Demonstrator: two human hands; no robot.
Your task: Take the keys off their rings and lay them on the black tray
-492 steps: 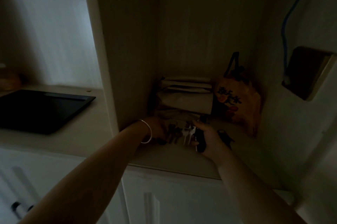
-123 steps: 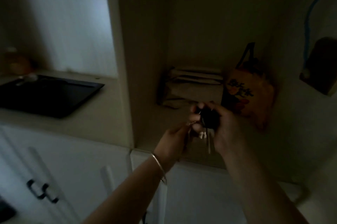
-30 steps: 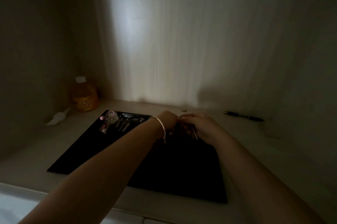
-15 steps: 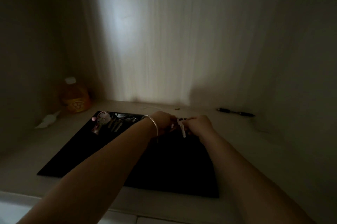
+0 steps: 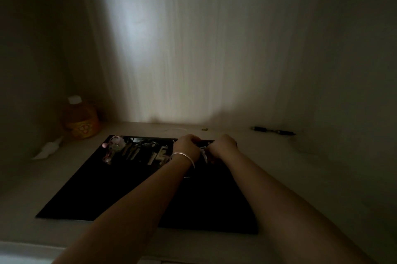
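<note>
Dimly lit, the head view shows a person bent over a black tray (image 5: 90,195) on a pale counter, both hands meeting above its far edge. Left hand (image 5: 185,148), a silver bangle (image 5: 184,157) on its wrist, and right hand (image 5: 223,145) are curled narrow around a bunch of keys on a ring (image 5: 204,153); pale key blades hang down between the two hands, though exactly which finger pinches what cannot be told in the gloom. Left of the hands, on the tray's far strip, lie loose keys (image 5: 154,155) and a pink charm (image 5: 115,145) with more keys beside it. Beyond the tray's far left corner stands an orange bottle (image 5: 80,122); a pen (image 5: 272,131) lies off past the far right corner. By the look of them, the keys are small, stiff and light, slick metal apt to slip, so each is best pinched at its flat head while the springy ring is pried open
</note>
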